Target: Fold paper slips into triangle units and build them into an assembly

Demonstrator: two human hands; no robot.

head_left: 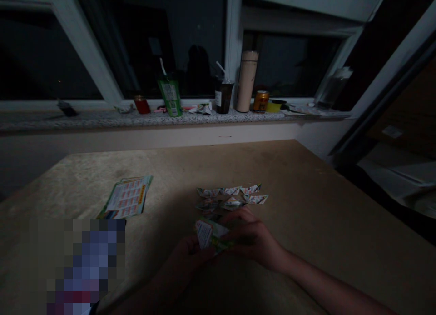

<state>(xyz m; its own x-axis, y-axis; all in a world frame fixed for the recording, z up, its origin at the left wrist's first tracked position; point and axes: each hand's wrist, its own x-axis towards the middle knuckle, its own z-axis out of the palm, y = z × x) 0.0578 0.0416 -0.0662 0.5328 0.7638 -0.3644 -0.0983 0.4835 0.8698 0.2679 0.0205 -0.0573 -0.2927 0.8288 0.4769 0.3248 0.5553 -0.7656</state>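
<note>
A partly folded sheet of printed paper (205, 234), green and white, is held above the table between my two hands. My left hand (185, 258) grips its lower left side, dim in shadow. On its right side, the fingers of my right hand (257, 240) are closed on the paper. Just beyond my hands, several small folded paper boats (232, 203) of the same printed paper stand in rows; my right hand hides part of the nearest ones. Off to the left lies a stack of flat printed sheets (127, 197).
A pixelated patch covers the table's lower left, with a blurred item (91, 260) there. Along the granite windowsill (204, 118) stand a green cup (169, 97), a dark drink cup (224, 97), a tall beige flask (247, 81), a gold can (260, 101) and a red jar (141, 105).
</note>
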